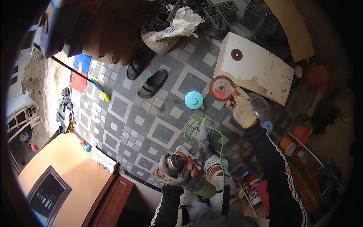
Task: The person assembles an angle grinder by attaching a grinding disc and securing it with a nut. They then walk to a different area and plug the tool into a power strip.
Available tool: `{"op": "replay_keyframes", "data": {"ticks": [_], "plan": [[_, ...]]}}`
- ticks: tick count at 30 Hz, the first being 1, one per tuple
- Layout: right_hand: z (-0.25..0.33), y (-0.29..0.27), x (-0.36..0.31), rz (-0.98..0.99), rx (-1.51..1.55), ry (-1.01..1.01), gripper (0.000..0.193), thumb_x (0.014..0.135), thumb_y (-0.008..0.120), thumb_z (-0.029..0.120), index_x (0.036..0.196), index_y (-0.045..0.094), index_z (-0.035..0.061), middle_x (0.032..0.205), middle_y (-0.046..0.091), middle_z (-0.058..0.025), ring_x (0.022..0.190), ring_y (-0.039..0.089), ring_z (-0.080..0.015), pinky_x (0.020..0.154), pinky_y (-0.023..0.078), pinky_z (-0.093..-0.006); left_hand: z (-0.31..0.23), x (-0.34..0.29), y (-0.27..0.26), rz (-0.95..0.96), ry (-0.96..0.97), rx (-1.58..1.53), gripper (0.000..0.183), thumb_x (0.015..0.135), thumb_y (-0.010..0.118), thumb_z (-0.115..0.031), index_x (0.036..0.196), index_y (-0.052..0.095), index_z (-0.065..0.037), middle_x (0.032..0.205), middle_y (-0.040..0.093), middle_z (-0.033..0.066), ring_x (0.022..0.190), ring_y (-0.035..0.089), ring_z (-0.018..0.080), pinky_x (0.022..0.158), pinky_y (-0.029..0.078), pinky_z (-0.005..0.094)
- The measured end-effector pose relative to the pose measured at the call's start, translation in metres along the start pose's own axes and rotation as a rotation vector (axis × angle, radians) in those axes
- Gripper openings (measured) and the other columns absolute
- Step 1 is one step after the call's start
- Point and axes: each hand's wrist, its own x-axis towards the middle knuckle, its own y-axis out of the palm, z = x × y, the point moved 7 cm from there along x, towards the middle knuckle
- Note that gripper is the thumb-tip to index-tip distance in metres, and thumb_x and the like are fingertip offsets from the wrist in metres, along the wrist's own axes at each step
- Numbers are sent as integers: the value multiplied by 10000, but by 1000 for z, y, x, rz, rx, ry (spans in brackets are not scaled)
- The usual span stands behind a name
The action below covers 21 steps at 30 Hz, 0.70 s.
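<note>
My left grip (186, 163) is closed around the angle grinder (177, 172), held close by my knees with its spindle bare. My gloved right grip (242, 109) pinches a red cutting disc (221, 88), raised well ahead of the grinder. Just left of the disc, a teal lid (194, 100) lies on the tiled floor (124, 125).

Crumpled white sack (177, 23) with dark print at upper centre of the frame — slumped among wire coils. Lower right, a white can (255, 193) with a red cap, label part blue. No screens visible.
</note>
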Motion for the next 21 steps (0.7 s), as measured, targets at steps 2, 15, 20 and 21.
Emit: {"op": "replay_keyframes", "data": {"ticks": [2, 15, 20, 21], "plan": [[38, 55, -74, 52, 51, -19, 246, 1016, 689, 340, 1063, 639, 104, 843, 599, 30, 716, 575, -53, 617, 456, -194, -9, -12, 29, -15, 25, 78, 879, 705, 747, -676, 1287, 542, -51, 1086, 623, 158, 876, 672, 350, 808, 498, 491], [158, 306, -496, 112, -632, -615, 332, 1047, 637, 296, 1230, 687, 24, 962, 678, -9, 753, 542, -65, 706, 466, -236, -37, -162, 269, 275, -19, 108, 906, 721, 726, -635, 1382, 562, -37, 1181, 628, 221, 963, 652, 398, 863, 521, 497], [156, 358, -591, 122, -730, -923, 244, 1043, 603, 97, 1239, 667, -34, 1032, 724, -142, 865, 712, -180, 742, 583, -335, -36, -226, 331, 414, -3, 2, 878, 748, 731, -585, 1402, 549, -27, 1207, 650, 243, 1011, 672, 407, 899, 555, 506], [158, 369, -605, 97, -831, -1067, 243, 1036, 608, 80, 1243, 668, -31, 1047, 721, -153, 865, 718, -196, 747, 585, -335, -36, -236, 339, 452, 6, 15, 868, 764, 717, -592, 1407, 546, -34, 1238, 642, 234, 1043, 663, 391, 935, 550, 499]]}}
